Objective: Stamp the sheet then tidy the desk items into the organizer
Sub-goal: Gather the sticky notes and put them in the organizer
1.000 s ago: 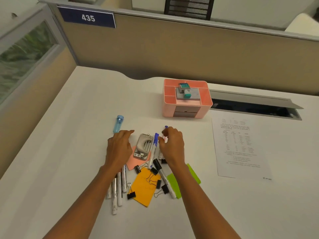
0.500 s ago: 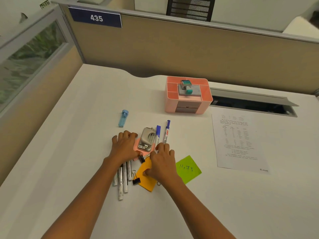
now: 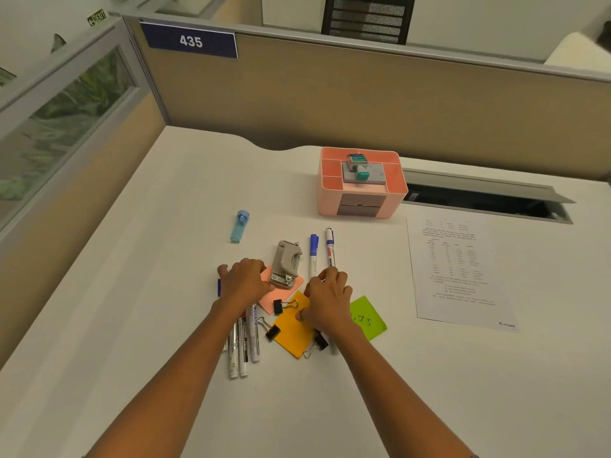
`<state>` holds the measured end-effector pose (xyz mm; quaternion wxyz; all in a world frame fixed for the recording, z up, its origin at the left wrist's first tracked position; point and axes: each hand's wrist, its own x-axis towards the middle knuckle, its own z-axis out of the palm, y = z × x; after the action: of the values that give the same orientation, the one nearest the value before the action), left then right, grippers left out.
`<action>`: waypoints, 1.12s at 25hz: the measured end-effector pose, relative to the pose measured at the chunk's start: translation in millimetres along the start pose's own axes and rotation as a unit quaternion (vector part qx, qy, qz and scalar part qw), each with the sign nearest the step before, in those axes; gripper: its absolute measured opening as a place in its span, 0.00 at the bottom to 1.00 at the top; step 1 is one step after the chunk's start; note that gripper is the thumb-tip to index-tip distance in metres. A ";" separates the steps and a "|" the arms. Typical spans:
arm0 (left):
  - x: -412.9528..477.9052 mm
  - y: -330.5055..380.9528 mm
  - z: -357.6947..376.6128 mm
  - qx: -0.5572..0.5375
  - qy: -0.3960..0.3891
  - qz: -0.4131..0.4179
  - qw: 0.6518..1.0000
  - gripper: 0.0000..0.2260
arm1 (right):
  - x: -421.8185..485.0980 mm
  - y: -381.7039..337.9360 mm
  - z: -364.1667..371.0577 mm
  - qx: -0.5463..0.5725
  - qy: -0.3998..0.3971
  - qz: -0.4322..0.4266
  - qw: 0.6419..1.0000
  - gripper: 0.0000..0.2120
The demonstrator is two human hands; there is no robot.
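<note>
My left hand (image 3: 244, 282) lies with curled fingers over the top ends of several white markers (image 3: 243, 348) on the desk. My right hand (image 3: 327, 299) curls its fingers at the lower ends of two blue-capped markers (image 3: 313, 252), thumb on an orange sticky note (image 3: 291, 332). Between the hands a grey hole punch (image 3: 286, 264) sits on a pink note (image 3: 271, 302). Black binder clips (image 3: 279, 305) lie around the notes. The pink organizer (image 3: 330, 173) stands behind with a teal stamp (image 3: 358, 166) on top. The printed sheet (image 3: 463, 276) lies to the right.
A light blue tube (image 3: 238, 226) lies left of the punch. A green sticky note (image 3: 370, 319) shows beside my right wrist. An open cable slot (image 3: 479, 200) runs behind the sheet. A tan partition (image 3: 330, 104) walls the desk's far edge.
Both hands drew back toward me from beside the punch. The left settled onto the white markers and curled its fingers; the right came onto the orange note, uncovering the two blue-capped markers.
</note>
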<state>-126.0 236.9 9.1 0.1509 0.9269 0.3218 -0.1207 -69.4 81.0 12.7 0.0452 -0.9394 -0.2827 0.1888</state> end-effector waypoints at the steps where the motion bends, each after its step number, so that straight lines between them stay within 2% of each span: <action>1: -2.5 1.0 -0.4 -0.017 0.007 -0.002 1.000 0.14 | 0.6 4.7 -2.1 0.018 -0.004 0.005 1.000 0.20; 4: -7.7 3.7 -2.1 -0.055 0.007 -0.018 0.998 0.14 | 5.0 19.0 -11.4 0.090 -0.057 0.030 0.994 0.14; 7: -11.3 4.4 -4.9 -0.092 0.014 -0.036 0.995 0.15 | 11.7 33.0 -23.7 0.229 -0.099 0.052 0.967 0.09; 9: -13.4 5.1 -9.4 -0.129 0.027 -0.052 0.990 0.15 | 15.2 43.2 -34.5 0.322 -0.100 0.058 0.940 0.06; 11: -14.4 4.8 -14.5 -0.148 0.040 -0.065 0.986 0.14 | 17.5 51.6 -46.7 0.370 -0.085 0.060 0.923 0.05; 18: -12.9 -13.1 -34.5 -0.177 0.069 -0.134 0.973 0.15 | 22.2 66.3 -68.5 0.393 -0.047 0.077 0.915 0.10; 23: -15.5 -21.8 -49.4 -0.216 0.095 -0.149 0.960 0.15 | 21.5 68.2 -75.9 0.404 -0.029 0.068 0.912 0.11; 28: -19.9 6.6 -54.7 -0.360 0.072 -0.124 0.922 0.11 | 21.4 63.3 -96.9 0.437 -0.001 0.027 0.899 0.07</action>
<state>-130.1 240.4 67.4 0.4349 0.7688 0.4658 0.0524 16.4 41.9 83.1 0.4456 -0.8323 -0.1462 0.2955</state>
